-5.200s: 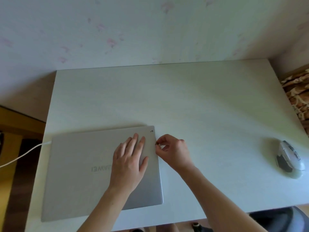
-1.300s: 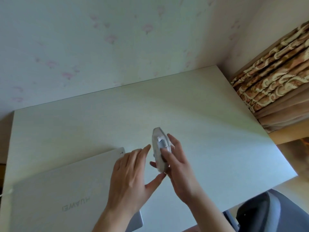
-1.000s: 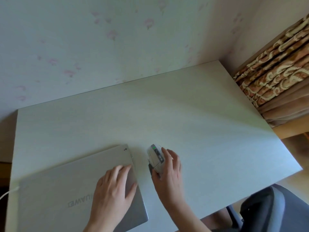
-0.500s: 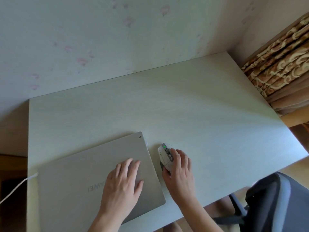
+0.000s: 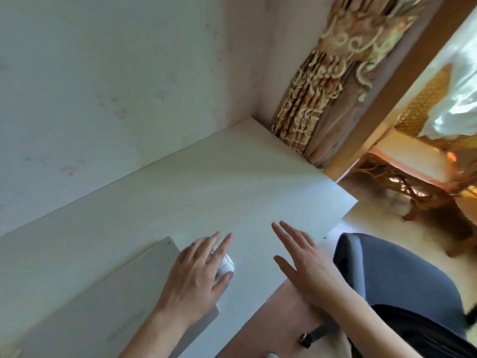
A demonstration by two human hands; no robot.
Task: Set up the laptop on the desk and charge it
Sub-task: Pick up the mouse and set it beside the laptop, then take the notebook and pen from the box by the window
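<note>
The closed silver laptop (image 5: 103, 293) lies flat on the white desk (image 5: 180, 189) at the lower left, near the front edge. Just right of its far corner sits a white mouse (image 5: 226, 265). My left hand (image 5: 198, 275) covers the mouse, fingers over its top and thumb against its near side, with the wrist above the laptop lid. My right hand (image 5: 302, 259) hovers flat over the desk's front right part, fingers spread and holding nothing. No charging cable shows in this view.
A grey office chair (image 5: 400, 280) stands close to the desk's front right corner. A patterned curtain (image 5: 322, 86) hangs at the desk's far right end. Beyond it is a wicker seat (image 5: 413, 182). The wall runs along the desk's back edge.
My view swung to the right. My right hand let go of the mouse and moved right, opening. My left hand left the laptop lid and came down over the mouse.
</note>
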